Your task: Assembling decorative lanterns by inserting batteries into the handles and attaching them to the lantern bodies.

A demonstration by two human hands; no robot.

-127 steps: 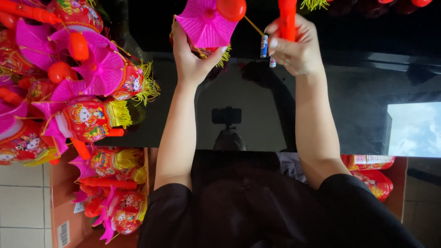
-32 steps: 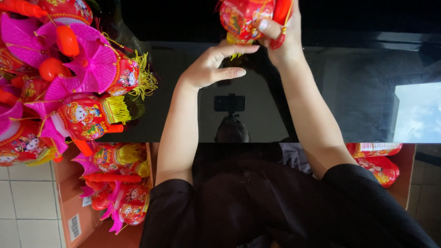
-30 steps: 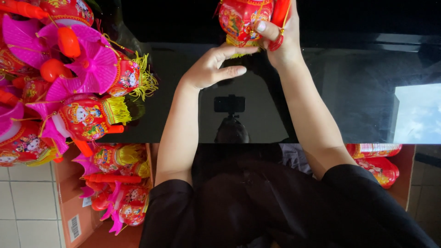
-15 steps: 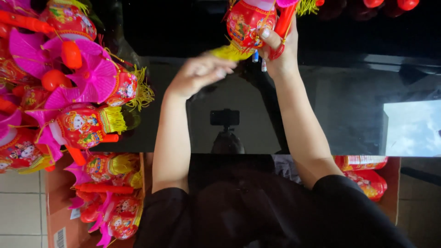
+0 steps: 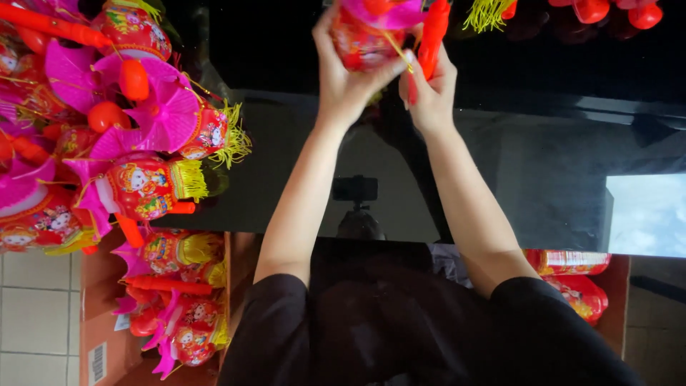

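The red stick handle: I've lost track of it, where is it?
Top centre of the head view, in the right hand, beside the red lantern.

- Your left hand (image 5: 343,78) and right hand (image 5: 429,89) are up at the top middle, side by side, both on one lantern (image 5: 364,36) between them.
- The stick (image 5: 434,32) sits just right of that lantern, against your right hand.
- Big pile of lanterns (image 5: 136,143) on the table (image 5: 543,179), far left of your arms.
- Below that pile, a box (image 5: 100,300) with more lanterns in it.
- Another box (image 5: 618,293) at lower right, by your right elbow.
- A tassel (image 5: 486,13) at the top edge, right of the stick.
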